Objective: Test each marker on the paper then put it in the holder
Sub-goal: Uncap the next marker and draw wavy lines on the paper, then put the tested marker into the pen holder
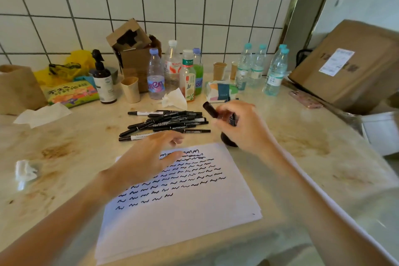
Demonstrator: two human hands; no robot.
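right hand (239, 127): my fingers pinching a black marker (210, 110), tilted up-left over the holder (228, 140)
left hand (149, 157): fingers loose, on the paper (183, 211)
pile (170, 122): just beyond my left hand

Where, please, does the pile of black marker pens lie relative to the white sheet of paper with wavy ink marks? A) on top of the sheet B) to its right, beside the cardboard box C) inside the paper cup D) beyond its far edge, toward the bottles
D: the pile of black marker pens lies on the counter past the far edge of the white sheet of paper, nearer the bottles.
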